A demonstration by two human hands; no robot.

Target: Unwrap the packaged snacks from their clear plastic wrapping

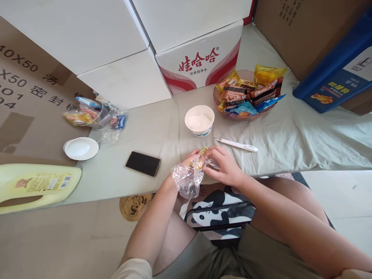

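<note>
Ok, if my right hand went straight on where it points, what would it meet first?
Your right hand would likely meet the clear plastic first, then your left hand; exact depth there is unclear.

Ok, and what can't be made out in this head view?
In the head view:
Bare left hand: its grip is mostly hidden by the crumpled clear plastic bag and bare right hand.
Pale yellow plastic jug: cut off by the left edge; its small label print is unreadable.
Blue boxy container: cut off by the right edge.
Translucent pink bowl: its lower contents are hidden by upper packets.
</note>
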